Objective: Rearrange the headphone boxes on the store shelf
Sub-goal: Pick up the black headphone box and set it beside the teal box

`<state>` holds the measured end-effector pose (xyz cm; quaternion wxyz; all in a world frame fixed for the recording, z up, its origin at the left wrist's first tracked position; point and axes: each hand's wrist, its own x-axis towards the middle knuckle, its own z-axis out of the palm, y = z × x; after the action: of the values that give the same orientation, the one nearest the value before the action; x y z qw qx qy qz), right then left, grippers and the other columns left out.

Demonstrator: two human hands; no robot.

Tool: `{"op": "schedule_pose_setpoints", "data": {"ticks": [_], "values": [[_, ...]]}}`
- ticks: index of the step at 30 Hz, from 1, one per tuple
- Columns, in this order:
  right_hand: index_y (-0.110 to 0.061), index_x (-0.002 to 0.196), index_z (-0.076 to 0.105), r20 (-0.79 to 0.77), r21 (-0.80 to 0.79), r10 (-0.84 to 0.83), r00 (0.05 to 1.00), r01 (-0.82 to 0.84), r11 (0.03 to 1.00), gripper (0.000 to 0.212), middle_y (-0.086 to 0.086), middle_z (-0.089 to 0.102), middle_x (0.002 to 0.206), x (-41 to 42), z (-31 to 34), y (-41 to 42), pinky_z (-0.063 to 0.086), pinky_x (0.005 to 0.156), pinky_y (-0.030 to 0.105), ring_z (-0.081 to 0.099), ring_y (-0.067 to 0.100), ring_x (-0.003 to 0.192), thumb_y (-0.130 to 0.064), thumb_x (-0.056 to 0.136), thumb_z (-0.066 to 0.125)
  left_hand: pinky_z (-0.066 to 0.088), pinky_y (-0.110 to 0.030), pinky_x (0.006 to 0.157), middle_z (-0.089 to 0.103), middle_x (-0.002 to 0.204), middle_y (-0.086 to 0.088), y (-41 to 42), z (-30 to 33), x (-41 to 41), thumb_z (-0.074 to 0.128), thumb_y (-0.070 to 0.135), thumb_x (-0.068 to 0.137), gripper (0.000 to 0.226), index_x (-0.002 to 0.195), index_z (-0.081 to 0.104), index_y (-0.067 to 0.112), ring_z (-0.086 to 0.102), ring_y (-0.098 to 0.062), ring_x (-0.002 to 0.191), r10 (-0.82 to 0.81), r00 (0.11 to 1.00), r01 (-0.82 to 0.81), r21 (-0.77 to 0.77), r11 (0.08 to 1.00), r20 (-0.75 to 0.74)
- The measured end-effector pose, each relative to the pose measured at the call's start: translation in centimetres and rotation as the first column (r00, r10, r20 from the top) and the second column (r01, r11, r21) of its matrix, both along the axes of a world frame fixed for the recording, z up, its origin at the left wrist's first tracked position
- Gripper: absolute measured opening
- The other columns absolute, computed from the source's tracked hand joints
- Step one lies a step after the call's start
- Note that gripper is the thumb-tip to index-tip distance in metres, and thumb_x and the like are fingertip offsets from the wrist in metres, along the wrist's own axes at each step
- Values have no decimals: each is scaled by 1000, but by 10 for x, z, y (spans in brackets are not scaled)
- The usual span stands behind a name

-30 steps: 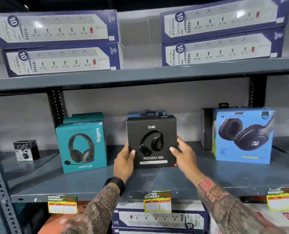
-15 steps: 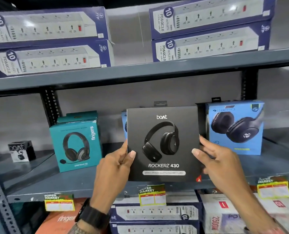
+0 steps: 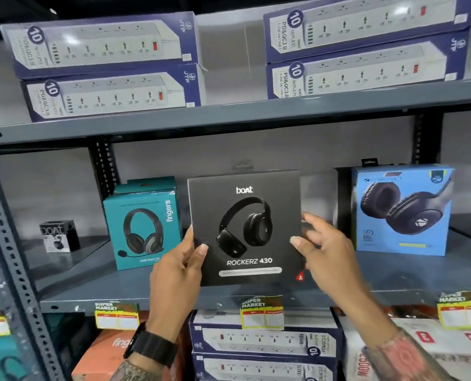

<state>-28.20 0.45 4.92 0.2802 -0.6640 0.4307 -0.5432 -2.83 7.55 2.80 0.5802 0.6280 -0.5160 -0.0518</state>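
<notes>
Head view: gripped at its lower left edge by the left hand, thumb on the front, black boat headphone box held upright in front of the middle shelf, lifted off it. Right hand blurred at the right edge, fingers spread; contact hard to confirm. Teal fingers box standing to the left, blue Zebronics box to the right. Small black box far left, print unclear. Price tags unreadable.
</notes>
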Motion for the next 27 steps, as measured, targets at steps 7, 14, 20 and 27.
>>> {"op": "schedule_pose_setpoints", "data": {"ticks": [7,14,20,27], "values": [[-24,142,59,-24,42,65,998,-64,997,57,-5,72,128,90,-24,-35,53,106,44,68,22,127,0,91,70,46,-36,122,68,137,26,-3,-32,56,70,21,103,52,153,60,32,61,1,136,97,987,-106,-60,993,-124],[-29,140,56,-14,60,54,998,-53,997,54,4,71,137,122,-44,-53,55,104,49,68,26,126,-1,95,68,50,-41,119,61,151,8,-11,-49,74,69,25,103,58,158,52,32,59,-11,142,75,981,-77,-5,997,-178],[-29,138,56,-9,35,82,997,-81,996,52,0,71,135,128,-47,-55,59,98,51,70,21,119,1,97,66,50,-24,83,71,114,12,-16,-52,82,67,27,104,56,156,49,40,58,-15,94,132,980,-134,0,991,-147],[-24,142,55,-17,-5,81,997,-81,997,54,3,72,138,127,-53,-55,63,89,46,76,22,104,1,96,67,50,-24,108,68,145,5,-8,-51,72,69,28,103,56,157,54,29,65,-1,119,101,974,-113,-49,992,-202]]}}
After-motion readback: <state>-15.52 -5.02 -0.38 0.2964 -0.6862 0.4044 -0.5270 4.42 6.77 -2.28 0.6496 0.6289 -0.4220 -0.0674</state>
